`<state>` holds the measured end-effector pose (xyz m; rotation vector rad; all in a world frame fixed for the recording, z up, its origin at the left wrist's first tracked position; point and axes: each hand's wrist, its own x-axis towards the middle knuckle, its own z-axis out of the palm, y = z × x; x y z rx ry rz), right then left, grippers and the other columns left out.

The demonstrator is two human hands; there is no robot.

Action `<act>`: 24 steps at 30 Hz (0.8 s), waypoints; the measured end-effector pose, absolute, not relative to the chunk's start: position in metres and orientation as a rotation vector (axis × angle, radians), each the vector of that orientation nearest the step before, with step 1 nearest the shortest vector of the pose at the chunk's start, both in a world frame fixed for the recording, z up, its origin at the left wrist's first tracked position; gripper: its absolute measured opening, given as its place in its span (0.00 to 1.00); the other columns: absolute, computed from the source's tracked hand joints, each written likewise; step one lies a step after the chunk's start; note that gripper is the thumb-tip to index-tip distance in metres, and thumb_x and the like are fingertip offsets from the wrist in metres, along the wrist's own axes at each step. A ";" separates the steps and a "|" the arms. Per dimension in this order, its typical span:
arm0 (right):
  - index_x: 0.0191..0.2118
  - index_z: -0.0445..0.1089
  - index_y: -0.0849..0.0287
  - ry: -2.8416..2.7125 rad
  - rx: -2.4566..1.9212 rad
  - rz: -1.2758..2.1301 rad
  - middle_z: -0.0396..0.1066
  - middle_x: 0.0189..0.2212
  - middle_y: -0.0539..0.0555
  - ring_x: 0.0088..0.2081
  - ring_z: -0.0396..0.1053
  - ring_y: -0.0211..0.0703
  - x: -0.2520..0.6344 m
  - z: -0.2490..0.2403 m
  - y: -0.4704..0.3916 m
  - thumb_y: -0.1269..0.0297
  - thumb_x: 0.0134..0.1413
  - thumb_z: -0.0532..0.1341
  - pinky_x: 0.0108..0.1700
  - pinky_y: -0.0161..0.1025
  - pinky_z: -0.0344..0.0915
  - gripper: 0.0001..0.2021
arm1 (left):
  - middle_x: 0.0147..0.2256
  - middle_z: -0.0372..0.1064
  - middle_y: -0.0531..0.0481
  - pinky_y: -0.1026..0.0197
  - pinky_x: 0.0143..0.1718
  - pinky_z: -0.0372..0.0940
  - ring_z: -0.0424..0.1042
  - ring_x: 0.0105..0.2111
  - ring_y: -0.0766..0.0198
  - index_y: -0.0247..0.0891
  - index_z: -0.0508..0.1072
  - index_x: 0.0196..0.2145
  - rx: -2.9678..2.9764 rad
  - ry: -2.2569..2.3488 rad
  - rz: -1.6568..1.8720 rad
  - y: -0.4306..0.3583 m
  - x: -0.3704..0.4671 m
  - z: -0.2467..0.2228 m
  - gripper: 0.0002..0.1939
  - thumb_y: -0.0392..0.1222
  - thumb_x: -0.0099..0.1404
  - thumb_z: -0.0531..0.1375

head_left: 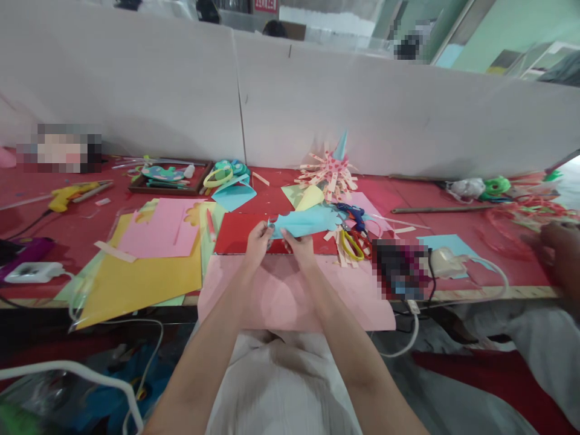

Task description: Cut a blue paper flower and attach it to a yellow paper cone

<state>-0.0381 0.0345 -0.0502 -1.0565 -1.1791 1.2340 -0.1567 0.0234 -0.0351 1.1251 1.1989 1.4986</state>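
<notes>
Light-blue paper (308, 222) with a wavy cut edge sits in front of me, held just above the red sheet (235, 237). My left grip (259, 240) pinches its 9 o'clock end; my right grip (299, 244) has fingers and thumb closed on its lower edge, so the rest runs out freely towards 3 o'clock. I'd judge it thin and quick to crease: light fingertip pressure, both hands level, and any fold worked slowly from the pinched end outward should suit it.

That loose end is what I'd watch. The yellow-handled scissors (351, 246) and the dark-blue handles (354, 212) crowd it at 3 o'clock and could snag the cut points. The fringed pink ornament (333, 174) stands at 1 o'clock. A pink sheet (357, 290) overhangs the surface (281, 181) at 6 o'clock, where my forearms could drag it. The yellow glue gun (67, 196) lies well apart, between 9 and 10 o'clock; another person's hand (559, 241) is far off at 3 o'clock.
</notes>
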 end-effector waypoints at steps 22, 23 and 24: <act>0.13 0.62 0.59 -1.242 -1.048 1.229 0.66 0.13 0.53 0.16 0.60 0.33 -0.036 -0.043 0.032 0.42 0.50 0.53 0.22 0.32 0.60 0.28 | 0.13 0.48 0.60 0.66 0.15 0.48 0.49 0.13 0.73 0.40 0.57 0.21 1.239 1.248 1.479 0.025 -0.158 -0.042 0.21 0.59 0.57 0.56; 0.14 0.63 0.60 -1.222 -1.047 1.234 0.66 0.14 0.53 0.16 0.60 0.33 -0.036 -0.044 0.032 0.42 0.49 0.54 0.22 0.32 0.60 0.26 | 0.13 0.48 0.60 0.66 0.15 0.48 0.49 0.13 0.73 0.40 0.58 0.21 1.236 1.250 1.484 0.024 -0.158 -0.042 0.21 0.59 0.57 0.56; 0.16 0.64 0.60 -1.197 -1.039 1.241 0.67 0.15 0.52 0.16 0.59 0.34 -0.037 -0.045 0.033 0.43 0.48 0.56 0.21 0.32 0.59 0.25 | 0.13 0.48 0.60 0.66 0.15 0.49 0.49 0.13 0.73 0.40 0.58 0.21 1.233 1.252 1.485 0.024 -0.158 -0.041 0.21 0.59 0.56 0.56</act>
